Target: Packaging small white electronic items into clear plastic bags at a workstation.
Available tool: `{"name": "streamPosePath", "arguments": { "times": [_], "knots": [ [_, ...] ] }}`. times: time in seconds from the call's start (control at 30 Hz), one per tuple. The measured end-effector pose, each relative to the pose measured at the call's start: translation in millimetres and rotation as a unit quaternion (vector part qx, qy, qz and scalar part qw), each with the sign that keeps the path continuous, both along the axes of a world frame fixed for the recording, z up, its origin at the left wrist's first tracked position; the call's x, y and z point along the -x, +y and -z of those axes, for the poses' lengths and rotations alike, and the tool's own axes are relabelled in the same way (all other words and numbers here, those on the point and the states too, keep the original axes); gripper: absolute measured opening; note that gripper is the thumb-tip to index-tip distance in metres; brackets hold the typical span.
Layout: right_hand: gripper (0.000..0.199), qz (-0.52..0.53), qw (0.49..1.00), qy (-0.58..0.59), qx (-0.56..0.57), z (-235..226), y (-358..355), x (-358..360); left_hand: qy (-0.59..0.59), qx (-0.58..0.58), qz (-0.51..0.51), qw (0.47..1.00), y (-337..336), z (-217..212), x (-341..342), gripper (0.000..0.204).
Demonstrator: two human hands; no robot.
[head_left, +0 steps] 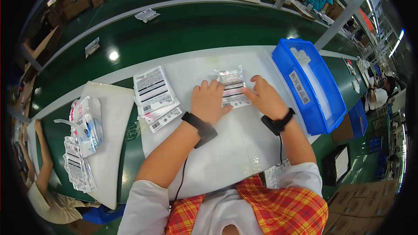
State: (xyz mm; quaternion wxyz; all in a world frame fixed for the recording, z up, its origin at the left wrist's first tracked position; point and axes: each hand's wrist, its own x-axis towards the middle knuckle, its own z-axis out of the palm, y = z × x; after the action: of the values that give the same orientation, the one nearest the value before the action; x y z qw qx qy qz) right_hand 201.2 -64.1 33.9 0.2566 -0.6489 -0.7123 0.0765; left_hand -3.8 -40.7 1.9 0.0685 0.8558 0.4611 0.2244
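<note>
Left hand (208, 101) flat on the white foam-covered desk (226, 148), fingers spread and pressing the left edge of a small clear plastic packet with striped printed label (233, 88). Right hand (266, 98) flat as well, fingers spread, fingertips on the packet's right edge. No pinching grip by either hand: both open, palms down, holding the packet between them against the desk. Packet lying flat near the desk's middle, just ahead of both hands, long side running away from the body. Black band with a small box on each wrist, a thin black cable trailing from each.

Left of the left hand, well apart from the packet: a loose stack of flat printed label packets in white and black (153, 92), fanned slightly, lying on the same desk. Further left, on a separate white board (111, 148), a heap of clear plastic bags with pink and blue contents (85, 124), and below it more printed packets (78, 169). Right of the right hand, a blue rectangular plastic bin (322, 100) with a label on its inner wall and some white pieces at the far end. Beyond the desk, a green conveyor belt (183, 30) carrying two small clear packets (147, 15), well apart. Another person's arm (41, 152) at the far left edge.
</note>
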Motion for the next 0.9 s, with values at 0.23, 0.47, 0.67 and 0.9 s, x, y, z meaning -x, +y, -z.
{"name": "streamPosePath", "arguments": {
  "times": [0.23, 0.47, 0.67, 0.9],
  "knots": [
    [0.034, -0.097, 0.949, -0.068, 0.293, -3, 62, -20, -0.039, -0.005, -0.040, 0.998, -3, 14, -3, 0.057],
    [0.012, -0.115, 0.859, 0.417, 0.273, -48, 132, -13, -0.049, 0.046, -0.099, 0.993, -3, 8, -9, 0.069],
    [0.016, -0.075, 0.801, 0.574, 0.149, -61, 212, 64, 0.000, 0.077, -0.071, 0.995, 0, 7, -15, 0.077],
    [0.024, -0.478, 0.869, -0.122, 0.032, -10, 107, 215, -0.118, 0.071, -0.014, 0.990, 11, 39, -17, 0.066]
  ]
}}
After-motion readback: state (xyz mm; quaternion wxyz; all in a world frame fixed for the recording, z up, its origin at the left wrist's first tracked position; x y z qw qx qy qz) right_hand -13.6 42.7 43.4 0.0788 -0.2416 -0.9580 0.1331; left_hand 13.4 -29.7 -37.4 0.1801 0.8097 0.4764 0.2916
